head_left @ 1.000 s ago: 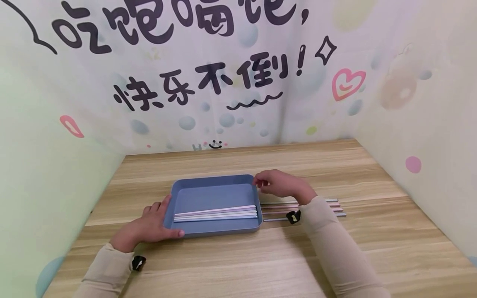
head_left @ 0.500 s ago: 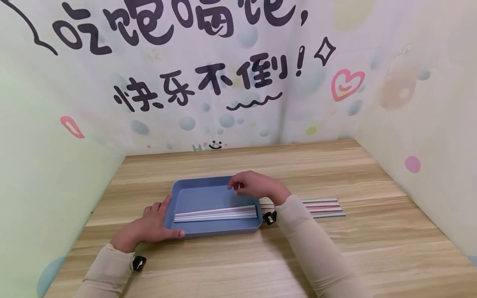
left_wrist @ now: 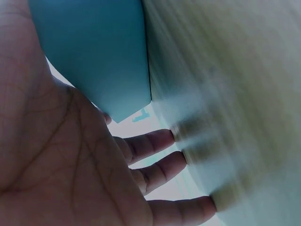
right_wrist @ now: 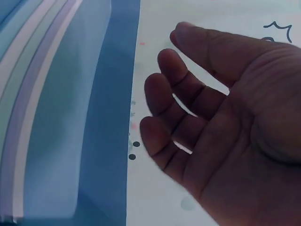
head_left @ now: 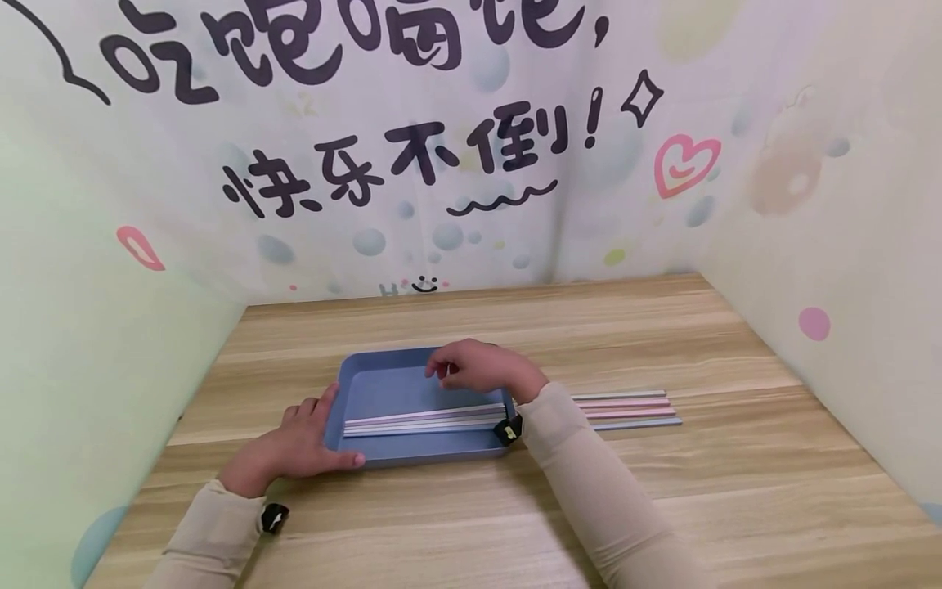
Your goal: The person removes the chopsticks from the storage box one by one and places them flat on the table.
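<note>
A blue rectangular tray (head_left: 397, 380) lies on the wooden table. Several thin pastel sticks, like chopsticks, (head_left: 419, 421) lie side by side along its front half; pink, green and lilac ones show in the right wrist view. My left hand (head_left: 294, 442) rests at the tray's left end, thumb along the front rim. In the left wrist view its straight fingers (left_wrist: 162, 173) touch the tabletop beside the tray wall (left_wrist: 94, 52). Above the tray's back right part hovers my right hand (head_left: 478, 366), fingers loosely bent, holding nothing in the right wrist view.
More pastel sticks (head_left: 633, 407) lie on the table right of the tray, partly hidden by the right forearm. Printed cloth walls (head_left: 471, 229) enclose the back and both sides of the wooden table (head_left: 412, 523).
My right hand has moved left from the tray's right rim to over its back part. Sticks on the right are now partly covered by that arm. Left hand and tray stay put.
</note>
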`<state>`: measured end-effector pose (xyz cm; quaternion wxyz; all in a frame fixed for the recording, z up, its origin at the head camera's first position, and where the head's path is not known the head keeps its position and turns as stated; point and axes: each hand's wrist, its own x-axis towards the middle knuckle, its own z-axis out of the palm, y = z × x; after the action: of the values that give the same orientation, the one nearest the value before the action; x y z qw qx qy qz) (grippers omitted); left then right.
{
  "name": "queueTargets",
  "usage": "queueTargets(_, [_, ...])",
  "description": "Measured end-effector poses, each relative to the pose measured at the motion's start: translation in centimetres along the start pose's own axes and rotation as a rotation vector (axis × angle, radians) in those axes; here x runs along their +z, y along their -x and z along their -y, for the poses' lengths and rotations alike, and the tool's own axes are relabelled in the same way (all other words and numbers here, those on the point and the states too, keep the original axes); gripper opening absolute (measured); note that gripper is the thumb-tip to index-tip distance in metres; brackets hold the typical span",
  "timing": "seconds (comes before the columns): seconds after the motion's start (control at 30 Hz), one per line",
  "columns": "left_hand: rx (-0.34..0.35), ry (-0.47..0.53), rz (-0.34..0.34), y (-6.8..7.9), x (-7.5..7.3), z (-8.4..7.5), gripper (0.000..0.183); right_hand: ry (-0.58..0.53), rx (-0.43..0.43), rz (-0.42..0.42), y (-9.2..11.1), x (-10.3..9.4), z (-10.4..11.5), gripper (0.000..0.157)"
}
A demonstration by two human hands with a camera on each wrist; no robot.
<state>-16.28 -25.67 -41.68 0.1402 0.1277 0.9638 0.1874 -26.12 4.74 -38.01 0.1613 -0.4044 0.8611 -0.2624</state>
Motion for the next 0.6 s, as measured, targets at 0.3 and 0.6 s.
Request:
queueTargets(0.3, [0.001, -0.005, 0.0, 0.0, 0.2, 0.0, 0.126, 0.009, 0.006, 0.055, -1.2, 1.5, -0.4, 0.019])
queueTargets(0.6, [0.015, -0.019, -0.005, 0.2, -0.4, -0.2, 0.124, 0.066, 0.006, 0.099, -2.5, 3.0, -1.0, 0.014])
